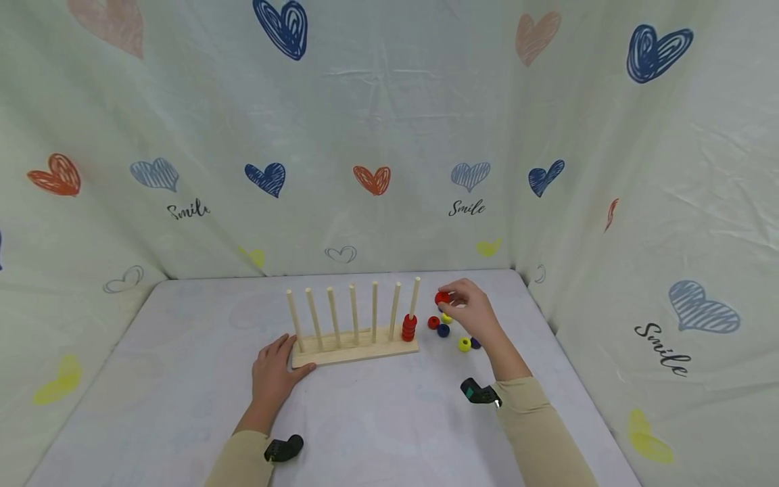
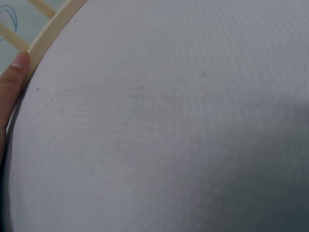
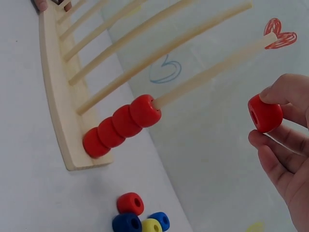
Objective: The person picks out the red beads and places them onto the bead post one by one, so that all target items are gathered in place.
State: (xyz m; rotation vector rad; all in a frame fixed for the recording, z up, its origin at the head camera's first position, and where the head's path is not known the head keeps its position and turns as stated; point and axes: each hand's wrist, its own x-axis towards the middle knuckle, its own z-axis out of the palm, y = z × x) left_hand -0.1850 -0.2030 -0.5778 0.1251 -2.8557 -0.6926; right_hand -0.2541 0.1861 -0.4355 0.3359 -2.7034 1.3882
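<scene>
Fingers pinching glossy round bead, wooden pegs

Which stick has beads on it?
The rightmost peg, nearest the right hand: four red beads are threaded on it, while the other six pegs are bare.

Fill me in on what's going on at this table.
A person's left hand grips the left end of a pale wooden rack with seven round pegs. The right hand holds a rounded red bead in its fingers, off to the right of the rack. Four red beads are stacked on the rightmost peg; the other six pegs are bare. Loose red, blue and yellow beads lie beside the rack.
</scene>
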